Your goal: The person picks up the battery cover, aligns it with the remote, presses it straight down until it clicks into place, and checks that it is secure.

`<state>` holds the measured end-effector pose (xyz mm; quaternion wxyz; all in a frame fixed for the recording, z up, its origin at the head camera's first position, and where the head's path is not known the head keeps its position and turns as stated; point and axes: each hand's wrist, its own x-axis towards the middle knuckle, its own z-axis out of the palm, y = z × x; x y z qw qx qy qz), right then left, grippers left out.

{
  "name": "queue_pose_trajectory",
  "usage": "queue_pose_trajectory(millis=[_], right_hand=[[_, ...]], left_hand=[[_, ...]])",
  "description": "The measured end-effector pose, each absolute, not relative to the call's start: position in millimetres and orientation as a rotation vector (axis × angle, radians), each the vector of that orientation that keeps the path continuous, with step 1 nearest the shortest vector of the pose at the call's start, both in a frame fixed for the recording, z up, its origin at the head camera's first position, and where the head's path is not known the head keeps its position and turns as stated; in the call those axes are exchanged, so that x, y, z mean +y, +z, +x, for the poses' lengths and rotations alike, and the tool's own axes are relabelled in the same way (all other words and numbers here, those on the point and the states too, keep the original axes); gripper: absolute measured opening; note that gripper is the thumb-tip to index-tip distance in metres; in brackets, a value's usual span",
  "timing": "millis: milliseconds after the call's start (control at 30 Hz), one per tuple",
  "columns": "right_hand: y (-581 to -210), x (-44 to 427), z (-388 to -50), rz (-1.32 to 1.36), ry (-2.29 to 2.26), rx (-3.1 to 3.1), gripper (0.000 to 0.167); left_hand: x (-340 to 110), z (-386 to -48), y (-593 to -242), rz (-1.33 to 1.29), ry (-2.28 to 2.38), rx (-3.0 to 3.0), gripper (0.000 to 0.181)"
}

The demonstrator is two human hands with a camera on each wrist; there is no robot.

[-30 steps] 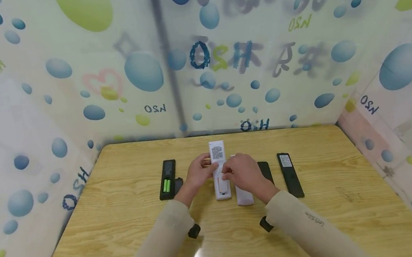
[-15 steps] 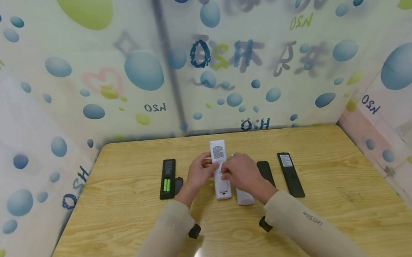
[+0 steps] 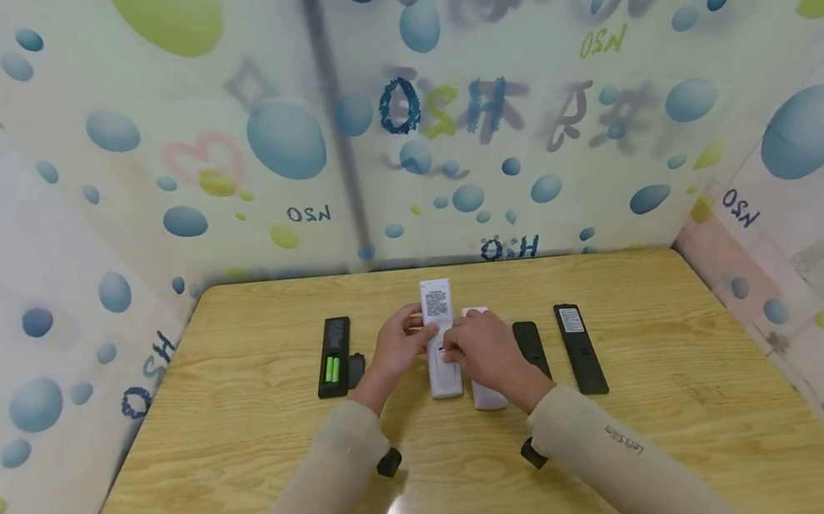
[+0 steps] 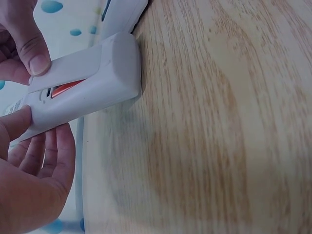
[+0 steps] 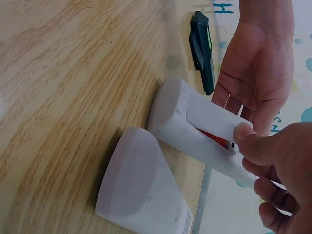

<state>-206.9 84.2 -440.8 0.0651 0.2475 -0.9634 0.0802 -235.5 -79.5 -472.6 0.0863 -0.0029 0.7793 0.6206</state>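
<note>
A white remote control (image 3: 445, 383) lies back side up, tilted in the wrist views, with a printed label near its far end. My left hand (image 3: 395, 347) holds it from the left, thumb on top and fingers beneath. My right hand (image 3: 486, 351) pinches the end of the white battery cover (image 4: 73, 67) between thumb and finger. That cover sits over the compartment at a slant, one edge raised. Through the gap a red battery (image 5: 213, 137) shows. Right beside, partly under my right hand, is a second white remote control (image 5: 141, 183).
On the left lies a black remote (image 3: 336, 336) with its compartment uncovered and green batteries (image 3: 332, 370) inside, a black cover (image 3: 356, 368) beside it. Two more black remotes, one nearer (image 3: 531, 343) and one farther right (image 3: 582, 350), lie on the wooden table (image 3: 673, 447). A patterned wall stands behind.
The red edging seen around the battery cover one second ago no longer shows in the head view; the cover has shifted slightly over the compartment. Both hands have kept nearly the same place.
</note>
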Motion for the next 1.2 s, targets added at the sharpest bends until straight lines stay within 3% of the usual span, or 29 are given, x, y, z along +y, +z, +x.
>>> queue_pose_trajectory(millis=[967,1200], right_hand=[[-443.1,91.1,-206.5,0.592,0.285,-2.938,0.022],[-441.3,95.4,-210.4,0.51,0.207,-3.048,0.042]], left_hand=[[-78.7,-230.9,-469.1,0.005,1.866,2.314,0.046],[-79.5,-231.3,-470.8,0.002,1.864,2.303,0.046]])
